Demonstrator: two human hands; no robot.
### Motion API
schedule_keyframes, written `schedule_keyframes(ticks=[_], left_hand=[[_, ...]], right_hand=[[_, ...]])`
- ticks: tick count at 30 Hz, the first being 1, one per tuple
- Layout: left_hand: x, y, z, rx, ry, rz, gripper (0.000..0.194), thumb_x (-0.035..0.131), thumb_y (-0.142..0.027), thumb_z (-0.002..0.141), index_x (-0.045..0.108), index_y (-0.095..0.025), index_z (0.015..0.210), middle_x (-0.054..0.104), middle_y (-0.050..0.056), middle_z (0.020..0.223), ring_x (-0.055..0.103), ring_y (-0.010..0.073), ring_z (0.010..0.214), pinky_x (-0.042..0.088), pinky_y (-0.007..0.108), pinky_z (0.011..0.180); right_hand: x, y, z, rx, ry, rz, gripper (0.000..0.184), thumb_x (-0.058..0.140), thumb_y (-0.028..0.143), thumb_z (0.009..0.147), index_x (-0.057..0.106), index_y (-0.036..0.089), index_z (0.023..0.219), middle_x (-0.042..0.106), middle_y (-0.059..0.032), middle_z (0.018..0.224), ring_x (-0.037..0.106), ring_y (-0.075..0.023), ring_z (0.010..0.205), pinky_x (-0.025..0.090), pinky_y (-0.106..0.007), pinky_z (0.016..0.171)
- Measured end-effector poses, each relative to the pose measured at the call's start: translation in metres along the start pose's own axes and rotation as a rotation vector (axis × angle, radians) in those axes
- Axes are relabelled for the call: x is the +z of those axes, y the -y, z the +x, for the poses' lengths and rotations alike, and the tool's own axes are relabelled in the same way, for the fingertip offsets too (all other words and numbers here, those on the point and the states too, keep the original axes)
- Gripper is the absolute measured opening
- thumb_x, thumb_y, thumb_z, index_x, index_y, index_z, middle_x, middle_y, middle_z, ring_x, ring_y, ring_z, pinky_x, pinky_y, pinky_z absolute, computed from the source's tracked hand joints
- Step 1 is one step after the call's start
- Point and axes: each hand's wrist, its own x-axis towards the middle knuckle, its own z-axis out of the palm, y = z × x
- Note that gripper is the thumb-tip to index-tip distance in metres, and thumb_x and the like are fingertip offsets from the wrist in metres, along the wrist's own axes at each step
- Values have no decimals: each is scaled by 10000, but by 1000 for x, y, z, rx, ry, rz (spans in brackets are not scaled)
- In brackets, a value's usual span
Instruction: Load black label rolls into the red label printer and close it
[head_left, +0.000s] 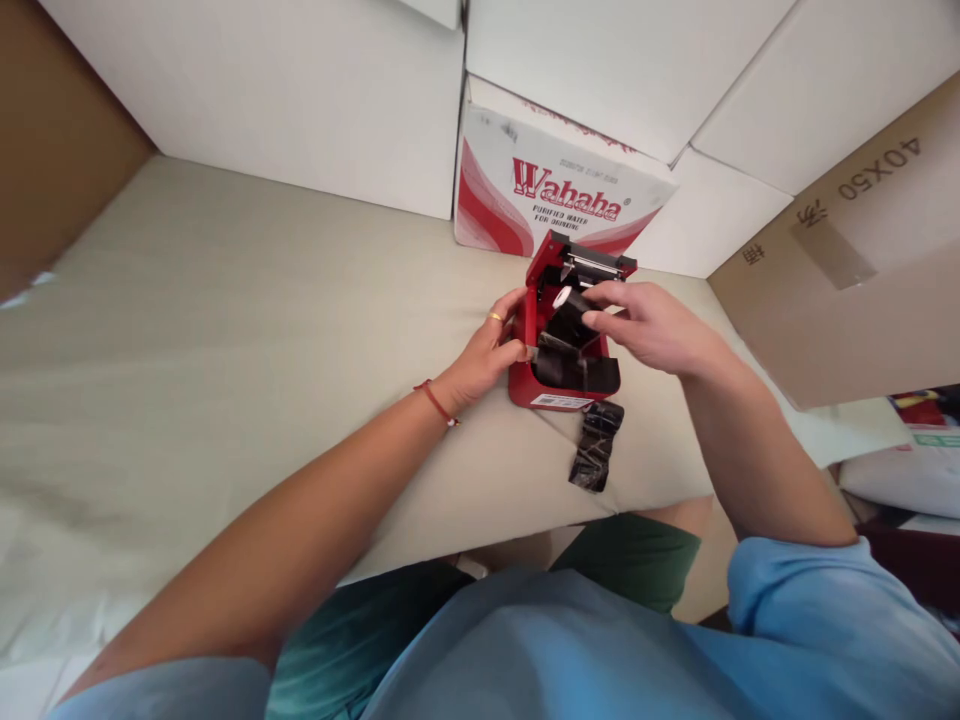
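A red label printer stands on the pale table with its lid raised. My left hand grips the printer's left side, thumb near the front rim and fingers farther back. Between the thumb and fingers of my right hand is a black ribbon roll with a white core end, tilted over the printer's open bay. Another dark roll lies low in the bay, partly hidden. From the printer's front, a crumpled strip of black film hangs down onto the table.
Behind the printer stands a white and red Wahaha water carton against white panels. A large brown cardboard box rises at the right, another brown surface at the far left. The table edge runs just before my lap.
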Motion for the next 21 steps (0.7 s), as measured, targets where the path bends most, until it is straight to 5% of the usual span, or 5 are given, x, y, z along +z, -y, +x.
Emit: schedule_keyframes(ticks=[4, 7, 12, 16, 21], left_hand=[[1, -2, 0, -16, -20, -15, 939, 721, -321, 790, 385, -284, 1666, 386, 111, 1859, 391, 393, 1711, 382, 613, 1403], [0, -1, 0, -25, -4, -7, 959, 737, -338, 776, 384, -299, 1667, 396, 106, 1852, 408, 403, 1696, 400, 625, 1387], [-1, 0, 1, 17, 5, 13, 926, 726, -340, 814, 393, -309, 1677, 465, 91, 1810, 402, 389, 1698, 407, 604, 1377], [-2, 1, 1, 20, 3, 24, 938, 735, -341, 799, 395, -302, 1673, 463, 102, 1811, 413, 384, 1694, 407, 600, 1381], [-3, 3, 1, 17, 0, 44, 919, 731, -362, 822, 398, -325, 1678, 447, 93, 1825, 468, 383, 1655, 451, 599, 1350]], right_hand=[[-42, -1, -35, 17, 8, 280, 436, 784, 582, 992, 847, 236, 1250, 650, 4, 765, 460, -139, 597, 377, -313, 573], [-53, -7, -39, 15, 57, 238, 446, 831, 578, 949, 865, 259, 1258, 761, -28, 880, 592, -170, 692, 476, -330, 647], [-12, -15, -2, 8, 80, -203, 322, 672, 280, 1007, 874, 242, 1255, 871, -76, 1258, 775, -278, 1106, 587, -407, 1000], [24, -11, 17, 57, 43, -475, 419, 602, 199, 1045, 810, 180, 1408, 843, -141, 1357, 776, -311, 1194, 565, -413, 1039], [35, -1, 17, 88, -18, -661, 449, 654, 257, 1047, 786, 222, 1475, 730, -187, 1485, 751, -360, 1237, 565, -433, 995]])
